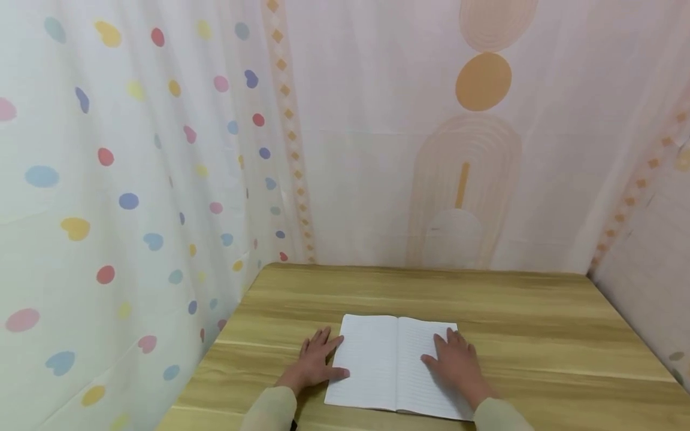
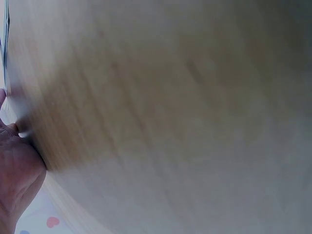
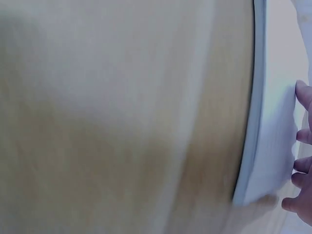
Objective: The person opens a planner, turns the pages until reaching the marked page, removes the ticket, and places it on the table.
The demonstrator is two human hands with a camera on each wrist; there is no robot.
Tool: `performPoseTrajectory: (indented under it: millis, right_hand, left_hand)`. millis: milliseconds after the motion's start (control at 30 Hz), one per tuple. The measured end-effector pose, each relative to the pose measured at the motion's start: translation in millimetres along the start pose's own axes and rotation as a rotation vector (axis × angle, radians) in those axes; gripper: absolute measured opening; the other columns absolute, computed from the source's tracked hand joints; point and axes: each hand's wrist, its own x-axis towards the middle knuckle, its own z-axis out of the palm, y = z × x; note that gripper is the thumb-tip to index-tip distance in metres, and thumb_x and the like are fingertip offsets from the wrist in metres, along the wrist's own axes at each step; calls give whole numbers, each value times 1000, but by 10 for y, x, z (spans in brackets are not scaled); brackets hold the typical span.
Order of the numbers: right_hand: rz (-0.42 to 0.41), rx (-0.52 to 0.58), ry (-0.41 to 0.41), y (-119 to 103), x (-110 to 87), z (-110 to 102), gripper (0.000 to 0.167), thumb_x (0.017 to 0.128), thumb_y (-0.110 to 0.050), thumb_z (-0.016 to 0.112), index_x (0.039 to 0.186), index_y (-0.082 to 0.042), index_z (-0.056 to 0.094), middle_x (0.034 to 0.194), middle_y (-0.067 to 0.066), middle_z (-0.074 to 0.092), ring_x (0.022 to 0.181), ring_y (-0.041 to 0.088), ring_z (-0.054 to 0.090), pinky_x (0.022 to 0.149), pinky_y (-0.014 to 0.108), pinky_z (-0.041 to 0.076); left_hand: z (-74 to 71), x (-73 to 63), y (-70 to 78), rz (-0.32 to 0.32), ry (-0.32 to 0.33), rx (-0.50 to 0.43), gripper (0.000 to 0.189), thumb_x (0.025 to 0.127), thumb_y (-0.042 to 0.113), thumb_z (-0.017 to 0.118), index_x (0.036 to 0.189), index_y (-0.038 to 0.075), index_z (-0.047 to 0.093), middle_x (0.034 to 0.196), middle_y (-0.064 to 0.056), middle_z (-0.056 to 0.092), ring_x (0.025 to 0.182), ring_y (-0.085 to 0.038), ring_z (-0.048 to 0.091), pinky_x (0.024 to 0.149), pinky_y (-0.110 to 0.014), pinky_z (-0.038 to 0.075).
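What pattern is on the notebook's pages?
The pages are white with faint ruled lines, clearest in the head view.

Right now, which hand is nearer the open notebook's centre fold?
Right: the right hand rests on the right page, right of the centre fold; the left hand lies farther, at the outer edge of the left page.

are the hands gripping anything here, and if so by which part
Nothing is gripped: the notebook lies open on the table, the left hand touching its left edge and the right hand resting on its right page.
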Motion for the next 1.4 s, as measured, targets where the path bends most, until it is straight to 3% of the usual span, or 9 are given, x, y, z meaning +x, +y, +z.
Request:
performPoseTrajectory:
  millis: [300,500,967,1400]
  right_hand:
    - [27,4,-40,190,84,-206,63,96,-36,63,139,8,49,143,44,32,134,60,27,102,73,27]
    - [41,-4,-35,268,164,-208,65,96,-36,64,139,10,48,142,43,34,134,60,28,103,72,28]
    - [39,50,-22,324,152,-219,76,95,-43,64,142,13,42,144,44,31,134,60,28,105,70,27]
    - [41,-1,-19,317,182,-205,71,95,-38,65,140,13,44,142,45,33,131,60,31,105,66,31]
  left_hand:
    - [10,0,-12,2,-3,-15,85,86,49,73,152,7,40,161,-28,12,148,-47,5,114,-65,-1]
    - [28,-8,6,-10,-5,-16,85,86,49,74,151,8,40,161,-28,13,148,-47,5,115,-64,-1]
    - [-13,-32,31,-7,-6,-26,85,86,48,74,152,7,39,160,-29,12,147,-49,5,113,-66,-1]
    - [-16,-22,36,-6,-7,-33,85,85,47,75,151,6,40,160,-30,13,147,-49,4,114,-66,-2]
